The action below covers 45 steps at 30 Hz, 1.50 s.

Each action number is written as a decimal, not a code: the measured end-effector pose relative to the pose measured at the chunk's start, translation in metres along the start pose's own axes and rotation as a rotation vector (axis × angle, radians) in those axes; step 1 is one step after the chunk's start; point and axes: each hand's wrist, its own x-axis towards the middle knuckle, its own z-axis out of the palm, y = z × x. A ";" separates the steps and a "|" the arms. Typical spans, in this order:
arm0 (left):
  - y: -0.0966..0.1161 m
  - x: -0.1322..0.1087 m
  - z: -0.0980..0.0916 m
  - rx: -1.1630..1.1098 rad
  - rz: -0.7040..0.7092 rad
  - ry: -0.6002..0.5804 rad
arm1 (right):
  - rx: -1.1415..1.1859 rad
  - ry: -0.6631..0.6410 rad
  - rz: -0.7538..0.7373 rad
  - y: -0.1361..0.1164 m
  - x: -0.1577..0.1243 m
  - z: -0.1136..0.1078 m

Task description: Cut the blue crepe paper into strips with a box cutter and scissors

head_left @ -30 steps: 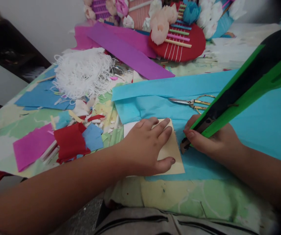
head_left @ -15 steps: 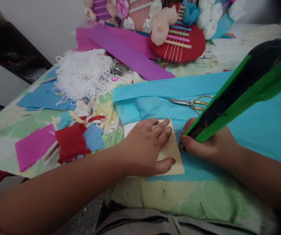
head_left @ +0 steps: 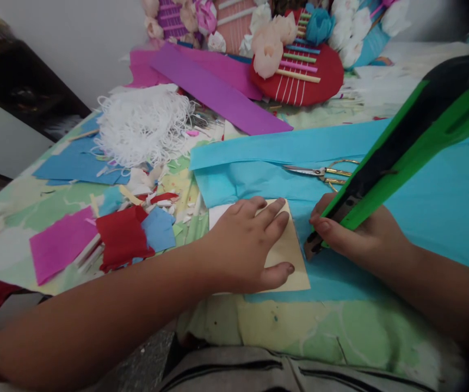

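Observation:
My left hand [head_left: 246, 245] lies flat, fingers spread, pressing on a cream square card [head_left: 294, 275]. White paper [head_left: 218, 218] shows beside that hand. Under the card is a sheet of light blue paper [head_left: 430, 228]. My right hand [head_left: 365, 234] is closed around a large green and black utility knife [head_left: 401, 147], tilted with its tip down. The knife's tip is at the blue paper, just right of the card's right edge. Whether the blade touches the paper I cannot tell. Gold-handled scissors [head_left: 320, 171] rest on the blue paper beyond my hands.
White string [head_left: 144, 125] is heaped at the left, near purple paper strips [head_left: 222, 90]. Red [head_left: 122, 237], pink [head_left: 61, 242] and blue scraps lie by my left forearm. A red disc [head_left: 295, 81] with white strings and paper flowers stands at the back.
The knife and my right hand have shifted slightly right and toward me, along the card's edge. My left hand stays in place on the card.

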 end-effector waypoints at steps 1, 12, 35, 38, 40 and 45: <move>0.000 0.000 0.000 0.001 0.000 0.003 | -0.007 0.005 -0.003 0.002 -0.001 0.001; 0.000 0.000 0.001 0.004 -0.005 0.012 | 0.015 0.002 0.040 0.006 -0.003 0.004; 0.000 0.000 -0.001 -0.038 -0.022 -0.040 | -0.099 -0.032 -0.150 0.003 -0.007 0.003; 0.001 0.000 -0.001 -0.036 -0.025 -0.042 | -0.030 -0.019 -0.052 0.002 -0.004 0.001; 0.001 0.000 -0.001 -0.035 -0.025 -0.042 | 0.002 -0.024 0.001 0.002 -0.003 0.000; 0.000 0.000 -0.001 -0.029 -0.021 -0.038 | 0.026 -0.055 0.031 0.002 -0.005 -0.001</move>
